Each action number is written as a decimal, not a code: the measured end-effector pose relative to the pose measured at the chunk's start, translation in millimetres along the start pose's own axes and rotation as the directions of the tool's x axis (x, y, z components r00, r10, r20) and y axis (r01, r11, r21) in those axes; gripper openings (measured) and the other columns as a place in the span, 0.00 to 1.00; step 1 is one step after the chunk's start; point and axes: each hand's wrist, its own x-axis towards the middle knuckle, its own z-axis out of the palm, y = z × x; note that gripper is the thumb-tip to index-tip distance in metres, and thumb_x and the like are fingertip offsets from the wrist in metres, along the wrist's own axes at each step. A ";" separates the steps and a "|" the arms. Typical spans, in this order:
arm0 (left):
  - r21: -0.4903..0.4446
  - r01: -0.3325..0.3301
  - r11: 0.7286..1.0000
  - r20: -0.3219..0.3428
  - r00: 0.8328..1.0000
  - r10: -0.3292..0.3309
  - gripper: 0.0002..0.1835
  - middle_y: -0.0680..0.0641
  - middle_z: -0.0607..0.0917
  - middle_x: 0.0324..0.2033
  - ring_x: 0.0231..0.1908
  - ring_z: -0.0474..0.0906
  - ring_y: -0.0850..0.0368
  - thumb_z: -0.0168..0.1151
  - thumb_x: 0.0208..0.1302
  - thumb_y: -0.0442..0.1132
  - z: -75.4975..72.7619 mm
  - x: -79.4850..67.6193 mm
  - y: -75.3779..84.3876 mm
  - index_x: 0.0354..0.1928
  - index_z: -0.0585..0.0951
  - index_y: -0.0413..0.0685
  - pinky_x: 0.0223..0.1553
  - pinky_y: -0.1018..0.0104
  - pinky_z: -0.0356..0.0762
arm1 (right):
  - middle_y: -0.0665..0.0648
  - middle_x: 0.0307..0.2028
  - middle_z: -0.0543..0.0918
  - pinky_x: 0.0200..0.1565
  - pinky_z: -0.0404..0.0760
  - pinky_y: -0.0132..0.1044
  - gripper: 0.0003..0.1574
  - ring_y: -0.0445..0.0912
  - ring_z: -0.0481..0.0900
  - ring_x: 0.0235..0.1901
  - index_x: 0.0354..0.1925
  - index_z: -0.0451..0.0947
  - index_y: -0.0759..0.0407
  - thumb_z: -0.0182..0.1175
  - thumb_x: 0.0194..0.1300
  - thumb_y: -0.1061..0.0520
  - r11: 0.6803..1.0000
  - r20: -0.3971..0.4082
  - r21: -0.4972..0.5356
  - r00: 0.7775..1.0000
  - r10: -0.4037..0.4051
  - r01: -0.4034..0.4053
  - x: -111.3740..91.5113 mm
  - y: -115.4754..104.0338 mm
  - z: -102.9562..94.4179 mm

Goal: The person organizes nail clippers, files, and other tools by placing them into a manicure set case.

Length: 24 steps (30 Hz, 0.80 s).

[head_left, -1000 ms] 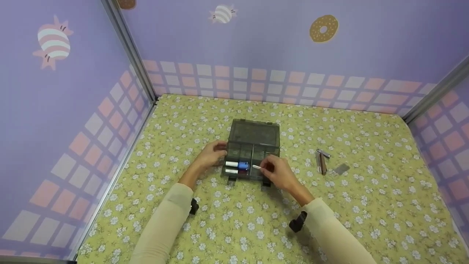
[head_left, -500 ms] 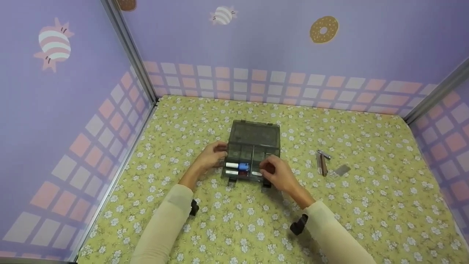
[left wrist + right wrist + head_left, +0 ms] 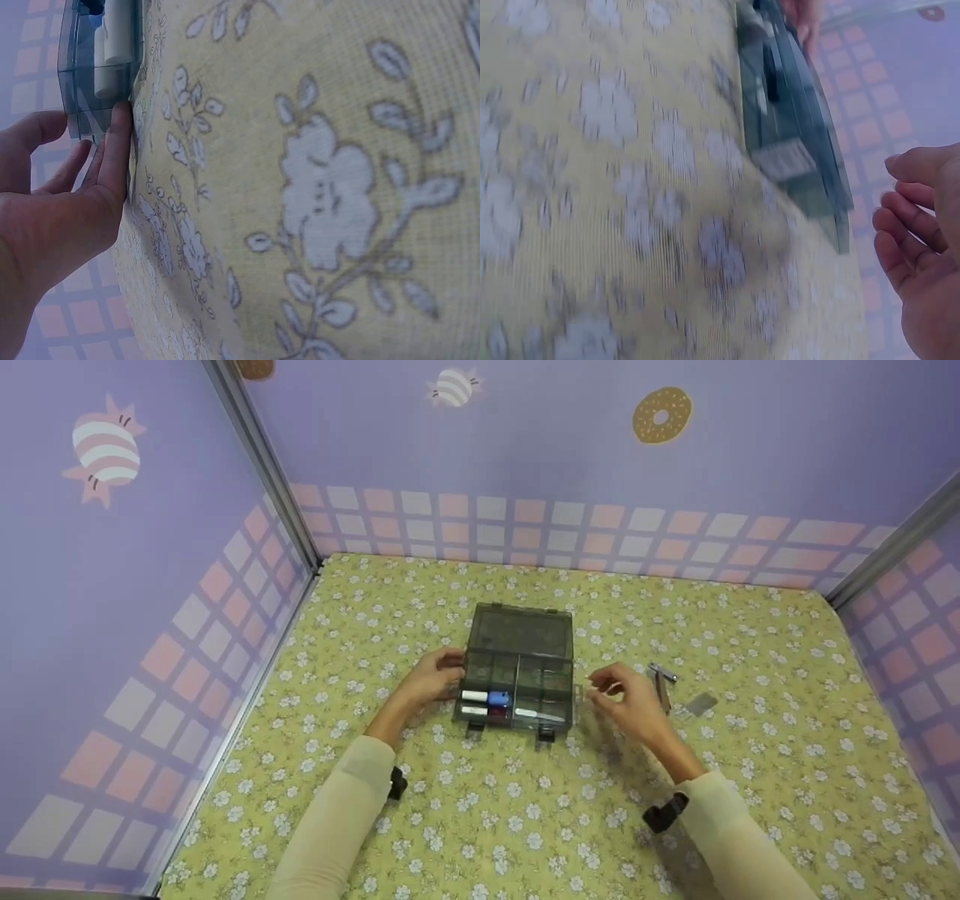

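A smoky see-through compartment box [image 3: 544, 686] lies with its lid [image 3: 523, 631] folded back. My left hand [image 3: 431, 679] rests its fingertips against the box's left side; in the left wrist view the fingers [image 3: 114, 154] reach its lower edge. Two small bottles with white caps, one blue [image 3: 498, 699] and one dark red [image 3: 496, 712], lie in the front left compartment. A slim tool with a white end [image 3: 526, 712] lies in the front right one. Just right of the box is my right hand [image 3: 630, 705], its fingers loosely bent and nothing visible between them in the right wrist view.
To the right, partly behind my right hand, lie a metal nail clipper [image 3: 663, 672], a brown stick-like piece [image 3: 663, 691] and a flat grey piece [image 3: 701, 704]. A flowered cloth [image 3: 480, 810] covers the table. Purple wall panels [image 3: 555, 427] enclose the back and sides.
My right hand has let go of the slim white-ended tool, which now lies in the front right compartment, and has moved out to the right of the box. My left hand has stayed put.
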 end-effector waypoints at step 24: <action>-0.031 0.066 0.997 -0.011 0.998 -0.066 0.26 0.42 0.74 0.70 0.65 0.76 0.47 0.56 0.82 0.36 -0.4 -3.7 1.2 0.78 0.69 0.45 0.53 0.50 0.83 | 0.65 0.50 0.82 0.42 0.77 0.24 0.21 0.55 0.79 0.49 0.59 0.79 0.69 0.64 0.78 0.55 0.948 -0.073 -0.027 0.946 0.316 -0.318 -35.9 71.5 -74.6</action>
